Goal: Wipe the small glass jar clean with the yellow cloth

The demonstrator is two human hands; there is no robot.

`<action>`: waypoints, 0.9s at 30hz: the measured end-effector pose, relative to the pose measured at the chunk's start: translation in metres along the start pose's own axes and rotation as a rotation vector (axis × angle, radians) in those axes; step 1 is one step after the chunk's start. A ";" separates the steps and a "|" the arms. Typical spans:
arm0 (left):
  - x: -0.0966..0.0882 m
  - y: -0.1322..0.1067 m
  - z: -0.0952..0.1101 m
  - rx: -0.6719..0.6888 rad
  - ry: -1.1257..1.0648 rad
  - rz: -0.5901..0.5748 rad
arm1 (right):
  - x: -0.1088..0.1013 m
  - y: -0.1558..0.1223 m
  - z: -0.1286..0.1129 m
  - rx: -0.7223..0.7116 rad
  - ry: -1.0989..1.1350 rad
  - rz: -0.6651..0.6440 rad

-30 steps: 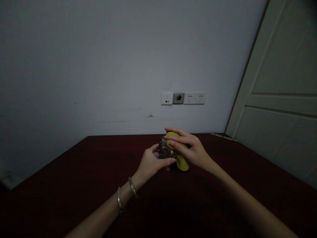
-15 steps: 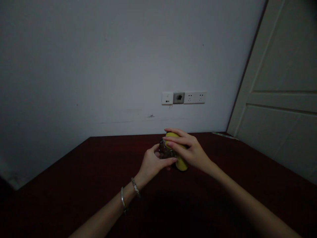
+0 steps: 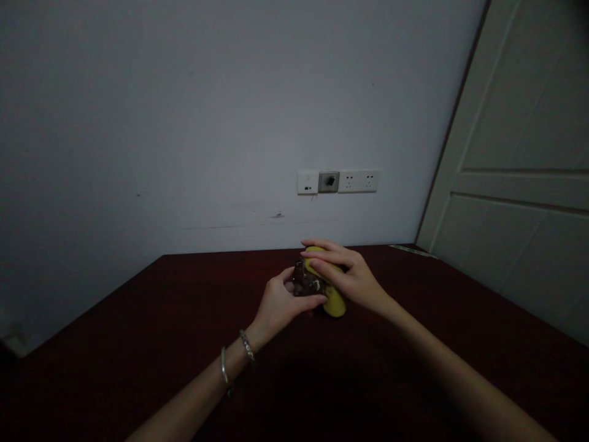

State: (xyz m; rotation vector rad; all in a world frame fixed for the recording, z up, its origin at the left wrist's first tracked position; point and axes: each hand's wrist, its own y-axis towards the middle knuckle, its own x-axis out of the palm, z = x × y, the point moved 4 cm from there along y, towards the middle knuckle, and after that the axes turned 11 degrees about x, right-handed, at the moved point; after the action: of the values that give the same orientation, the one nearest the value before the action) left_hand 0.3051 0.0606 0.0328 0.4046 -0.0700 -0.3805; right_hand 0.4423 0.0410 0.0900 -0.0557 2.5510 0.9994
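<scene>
Above the table, at the middle of the head view, my two hands meet. My left hand is closed around a small dark brown, shiny, lumpy object, its thumb along the near side. My right hand comes from the right, fingers closed over a yellow rounded piece pressed against the brown object. The lower end of the yellow piece sticks out below my right palm. In the dim light I cannot tell whether the two are joined or what kind of things they are.
The dark red table reaches back to a pale wall. Wall sockets sit above its far edge. At the right stands a light panelled door. A thin pale strip lies near the table's back right edge.
The whole view has shifted slightly, so everything sits a little further left. The hands keep their hold; the brown object has turned slightly and shows more of its surface.
</scene>
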 end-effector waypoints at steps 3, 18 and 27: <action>0.003 -0.001 0.003 -0.041 -0.085 -0.004 | -0.004 0.003 0.006 0.048 0.068 -0.017; 0.001 0.002 0.007 0.007 -0.083 -0.060 | 0.002 -0.001 0.007 0.017 0.136 0.127; -0.003 0.003 0.007 -0.117 -0.113 -0.163 | 0.005 -0.010 0.004 -0.142 -0.072 -0.132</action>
State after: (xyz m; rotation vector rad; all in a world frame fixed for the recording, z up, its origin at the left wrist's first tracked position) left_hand 0.3022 0.0620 0.0402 0.2732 -0.1245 -0.5656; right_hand 0.4410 0.0368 0.0793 -0.2206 2.3745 1.1083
